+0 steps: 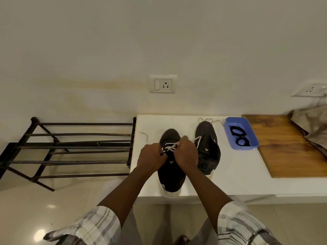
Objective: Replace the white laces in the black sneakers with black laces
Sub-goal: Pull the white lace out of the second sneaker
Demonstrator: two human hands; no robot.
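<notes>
A blue tray [228, 128] holds two coiled black laces [238, 136].

Two sneakers [170, 174], two black laces [238, 136], one tray [245, 148]

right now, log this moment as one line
phase: unlacing near sneaker | left hand: pinches white lace | right hand: pinches white lace | black laces: in blue tray
</notes>
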